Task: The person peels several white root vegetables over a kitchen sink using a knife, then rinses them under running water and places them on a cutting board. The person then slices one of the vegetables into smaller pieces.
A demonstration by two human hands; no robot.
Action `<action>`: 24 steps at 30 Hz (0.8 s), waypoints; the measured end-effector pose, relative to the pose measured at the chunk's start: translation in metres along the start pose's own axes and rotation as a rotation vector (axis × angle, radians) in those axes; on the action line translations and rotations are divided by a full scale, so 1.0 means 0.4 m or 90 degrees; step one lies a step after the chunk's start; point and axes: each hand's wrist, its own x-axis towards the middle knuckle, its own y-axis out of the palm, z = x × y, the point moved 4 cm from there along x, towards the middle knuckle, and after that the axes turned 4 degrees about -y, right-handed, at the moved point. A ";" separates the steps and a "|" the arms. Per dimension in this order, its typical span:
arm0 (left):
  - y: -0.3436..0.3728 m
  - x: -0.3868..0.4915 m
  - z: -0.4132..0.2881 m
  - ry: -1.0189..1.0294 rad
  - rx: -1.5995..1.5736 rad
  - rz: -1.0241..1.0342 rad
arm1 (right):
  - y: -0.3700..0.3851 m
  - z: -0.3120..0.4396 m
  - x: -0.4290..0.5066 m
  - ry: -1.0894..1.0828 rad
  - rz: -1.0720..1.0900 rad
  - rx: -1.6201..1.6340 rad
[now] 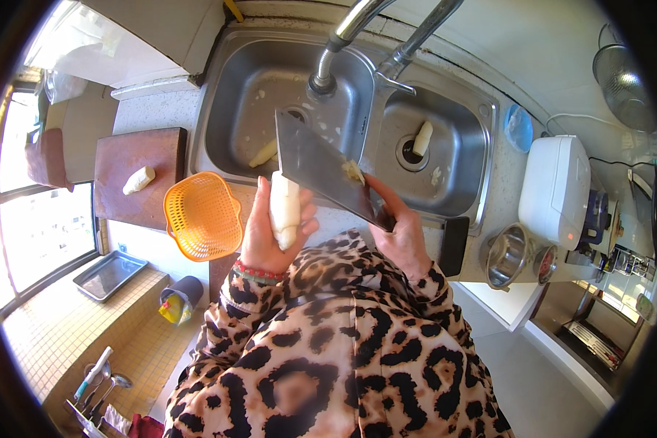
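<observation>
My left hand (276, 227) cradles a peeled, whitish water bamboo stem (284, 205) held nearly upright, fingers curled along its side. A wide-bladed kitchen cleaver (323, 161) is gripped by its handle in my right hand (399, 230). Its blade slants up and left, with the edge by the stem's top end; I cannot tell whether it touches. Pale shavings (353, 170) cling to the blade near the handle. Behind the cleaver, another stem (264, 153) lies partly hidden in the left sink basin (241, 98). A further stem (423, 138) rests by the drain of the right basin (465, 169).
Left of my hand stands an orange plastic basket (202, 216). Beyond it, a wooden cutting board (123, 200) bears a stem piece (139, 180). The faucet (356, 24) overhangs the sink. At right are a dark phone-like slab (453, 246), steel bowl (506, 254) and white appliance (553, 186).
</observation>
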 end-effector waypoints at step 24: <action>-0.134 -0.011 -0.013 -0.004 -0.015 0.042 | 0.098 0.149 0.015 -0.348 0.014 -0.231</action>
